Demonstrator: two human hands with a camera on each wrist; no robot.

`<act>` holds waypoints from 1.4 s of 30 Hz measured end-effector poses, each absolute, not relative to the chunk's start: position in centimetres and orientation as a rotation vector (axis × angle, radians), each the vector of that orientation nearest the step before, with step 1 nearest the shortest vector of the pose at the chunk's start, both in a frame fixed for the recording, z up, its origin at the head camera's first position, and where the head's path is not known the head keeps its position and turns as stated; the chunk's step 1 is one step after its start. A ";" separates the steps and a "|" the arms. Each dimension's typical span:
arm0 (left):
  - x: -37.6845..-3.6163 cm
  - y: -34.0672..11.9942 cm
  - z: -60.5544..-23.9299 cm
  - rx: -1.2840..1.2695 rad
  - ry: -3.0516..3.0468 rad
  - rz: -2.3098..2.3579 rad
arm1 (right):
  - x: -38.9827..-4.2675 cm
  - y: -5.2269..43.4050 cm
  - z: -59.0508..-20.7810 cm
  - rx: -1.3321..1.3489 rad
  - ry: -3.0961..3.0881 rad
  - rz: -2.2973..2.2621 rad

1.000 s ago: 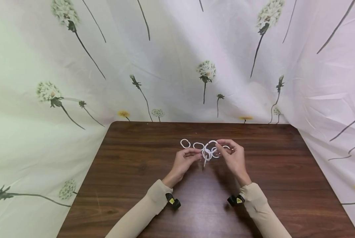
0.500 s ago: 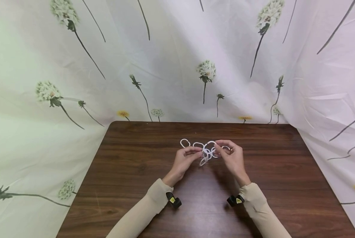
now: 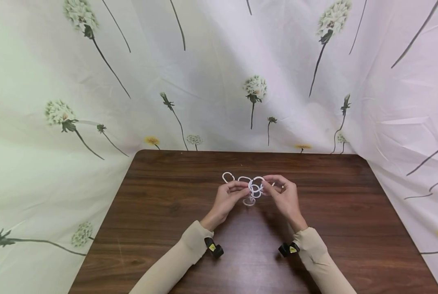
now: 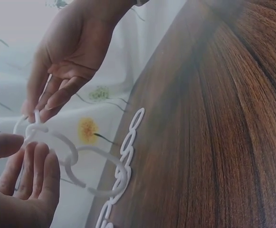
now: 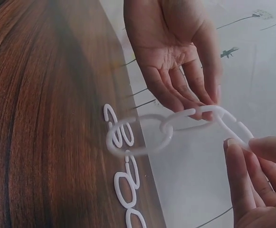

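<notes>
Both hands are raised over the far part of the table, facing each other. My left hand (image 3: 227,200) pinches a white plastic chain link (image 5: 183,114) between thumb and fingertips. A second white link (image 5: 142,135) hangs from it, swaying and slightly blurred. My right hand (image 3: 283,200) pinches another link (image 5: 236,129), which passes through the left hand's link in the right wrist view. These links are oval, and small gaps show in their sides. The fingertips of the two hands are a short way apart.
Several more white links lie on the brown wooden table (image 3: 174,245) behind the hands, including a link (image 3: 228,177) at the left end of the row. A flower-printed white cloth (image 3: 211,81) stands right behind the table's far edge.
My right hand has shifted a little left, bringing its link closer to the left hand. The hanging link has turned and swung slightly left. My left hand has barely moved.
</notes>
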State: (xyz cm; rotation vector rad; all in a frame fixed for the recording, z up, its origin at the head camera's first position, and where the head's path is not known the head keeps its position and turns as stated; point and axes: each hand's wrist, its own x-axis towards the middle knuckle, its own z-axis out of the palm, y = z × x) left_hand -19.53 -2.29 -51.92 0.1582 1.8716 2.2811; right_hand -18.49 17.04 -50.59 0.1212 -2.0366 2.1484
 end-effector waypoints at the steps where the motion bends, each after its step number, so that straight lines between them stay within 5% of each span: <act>1: -19.5 -2.3 -51.9 0.158 1.876 2.280 | -18.5 17.0 -50.6 0.121 -2.040 2.150; 25: -19.6 -2.5 -51.9 0.138 1.908 2.282 | -18.5 17.2 -51.1 0.202 -2.112 2.148; 42: -19.5 -2.9 -52.2 0.144 1.893 2.308 | -17.5 18.5 -47.5 0.152 -2.188 2.073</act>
